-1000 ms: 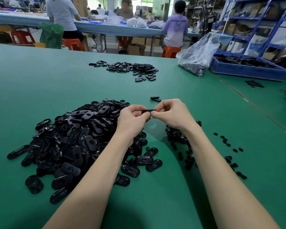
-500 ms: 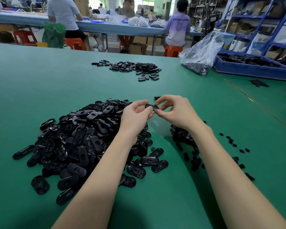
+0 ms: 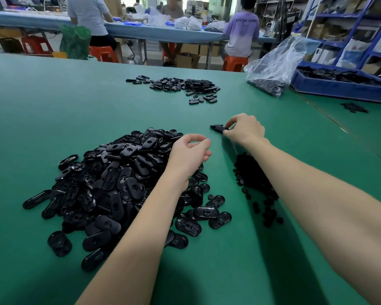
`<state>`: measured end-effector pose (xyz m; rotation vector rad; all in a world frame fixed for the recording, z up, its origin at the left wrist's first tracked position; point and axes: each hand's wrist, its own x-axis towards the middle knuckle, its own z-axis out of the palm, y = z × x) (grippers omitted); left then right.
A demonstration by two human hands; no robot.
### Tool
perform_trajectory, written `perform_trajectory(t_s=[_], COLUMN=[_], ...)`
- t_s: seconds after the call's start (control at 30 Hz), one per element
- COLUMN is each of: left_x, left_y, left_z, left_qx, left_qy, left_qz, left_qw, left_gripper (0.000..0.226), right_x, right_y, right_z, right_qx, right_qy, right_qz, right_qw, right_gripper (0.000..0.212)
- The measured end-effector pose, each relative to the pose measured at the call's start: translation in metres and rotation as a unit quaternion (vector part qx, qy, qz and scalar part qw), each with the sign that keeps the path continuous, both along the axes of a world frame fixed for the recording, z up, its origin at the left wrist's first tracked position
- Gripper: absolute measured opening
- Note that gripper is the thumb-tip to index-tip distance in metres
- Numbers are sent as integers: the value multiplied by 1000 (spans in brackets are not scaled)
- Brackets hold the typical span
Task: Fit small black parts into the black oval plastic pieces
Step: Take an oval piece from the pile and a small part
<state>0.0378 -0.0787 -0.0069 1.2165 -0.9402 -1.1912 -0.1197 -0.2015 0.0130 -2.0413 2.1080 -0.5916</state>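
Head view, read from left to right. Left of the left hand lies the large heap of oval pieces [image 3: 116, 183] on the green table [image 3: 53, 102] — the unfitted stock, by its bulk. The left hand [image 3: 189, 154] hovers over the heap's right edge, fingers loosely curled with thumb and forefinger close together; nothing shows between them, so it appears empty. Just right of and beyond that hand, the right hand [image 3: 245, 129] pinches one oval piece [image 3: 217, 127] between thumb and fingertips, low over the table or touching it; contact cannot be told. Whether this piece carries its insert cannot be seen. Below the right forearm sits the smaller pile of small black parts [image 3: 254, 183], with a few strays toward the viewer. Far beyond both hands lies a flatter spread of oval pieces [image 3: 180, 85], and to the far right a clear plastic bag [image 3: 273, 64] and a blue bin [image 3: 339, 86].

Step in hand, as judged: setting aside one piece. The next move calls for the left hand to take a fresh oval from the heap beneath it, and the right to draw back toward its own forearm for one small part — then seat it in the oval's recess
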Motion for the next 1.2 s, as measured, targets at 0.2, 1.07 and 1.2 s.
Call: perform_trajectory(t_s=[0.2, 1.07, 1.2], left_x=[1, -6, -5], left_y=[1, 12, 15], left_z=[2, 8, 15], left_qx=[3, -25, -31], left_qy=[-12, -116, -120], left_qz=[-3, -17, -42], left_qw=[1000, 993, 991], left_gripper=[9, 6, 9], right_x=[-7, -16, -27], right_y=[14, 131, 127], right_z=[10, 40, 40], right_qx=[0, 234, 152], right_qy=[-27, -14, -126], right_qz=[6, 304, 280], right_qw=[1000, 923, 940], right_gripper=[29, 8, 10])
